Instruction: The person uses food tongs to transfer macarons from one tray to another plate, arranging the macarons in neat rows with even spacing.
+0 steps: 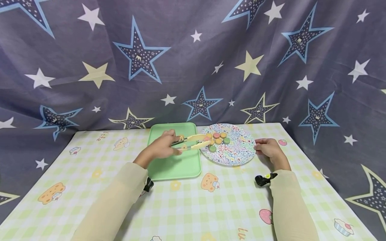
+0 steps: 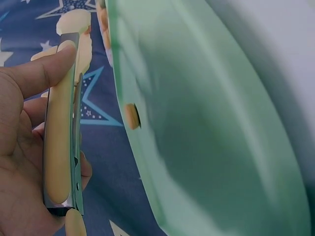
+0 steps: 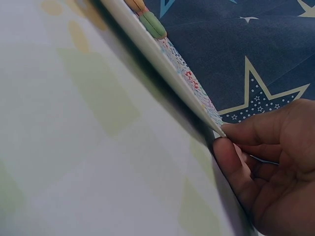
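Observation:
My left hand (image 1: 162, 146) holds a pair of tongs (image 2: 60, 137) with yellow handle pads and cream tips, above the light green tray (image 1: 175, 172). The tongs' tips reach over the left rim of a round, colour-speckled plate (image 1: 233, 155), spread apart at a cluster of macarons (image 1: 218, 141) in pink, green and orange-yellow. Whether a macaron is pinched between the tips, I cannot tell. At the plate's right edge my right hand (image 1: 270, 150) pinches the rim between thumb and fingers. One orange-yellow macaron (image 2: 132, 116) sits on the tray in the left wrist view.
A checked, cartoon-printed cloth (image 1: 181, 207) covers the table. Tray and plate stand side by side near its back edge. Behind them hangs a dark curtain (image 1: 181, 60) printed with stars, which also runs along both sides.

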The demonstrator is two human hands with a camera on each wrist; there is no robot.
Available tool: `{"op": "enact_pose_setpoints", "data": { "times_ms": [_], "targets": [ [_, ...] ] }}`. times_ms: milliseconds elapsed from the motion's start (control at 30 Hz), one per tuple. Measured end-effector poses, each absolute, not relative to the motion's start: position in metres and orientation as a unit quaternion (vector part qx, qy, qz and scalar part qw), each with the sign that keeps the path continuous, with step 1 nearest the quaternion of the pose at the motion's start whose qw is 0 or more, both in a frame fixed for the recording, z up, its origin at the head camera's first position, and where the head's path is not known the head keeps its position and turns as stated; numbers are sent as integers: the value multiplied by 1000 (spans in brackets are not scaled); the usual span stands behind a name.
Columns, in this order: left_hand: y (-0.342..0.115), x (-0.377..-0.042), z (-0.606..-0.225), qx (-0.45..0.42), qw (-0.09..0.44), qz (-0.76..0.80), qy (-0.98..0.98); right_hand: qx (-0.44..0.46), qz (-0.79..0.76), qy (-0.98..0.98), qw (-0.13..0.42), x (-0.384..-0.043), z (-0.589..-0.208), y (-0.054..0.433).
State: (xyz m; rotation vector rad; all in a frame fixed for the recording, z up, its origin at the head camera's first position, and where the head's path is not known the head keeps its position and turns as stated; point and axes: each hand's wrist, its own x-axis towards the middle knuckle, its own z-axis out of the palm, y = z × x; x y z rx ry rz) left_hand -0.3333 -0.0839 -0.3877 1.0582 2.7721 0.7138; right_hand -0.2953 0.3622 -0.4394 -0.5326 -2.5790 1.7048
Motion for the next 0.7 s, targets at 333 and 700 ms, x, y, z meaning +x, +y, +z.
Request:
{"op": "enact_pose_setpoints", "data": {
  "times_ms": [333,700],
  "targets": [
    [-67,-334,-388,354,44,226,907,-171,546,-820,3,-295,-439,362],
    [-52,-331,-388,360,58,220,905,-174,547,-819,2,-295,-439,361]
  ]
}}
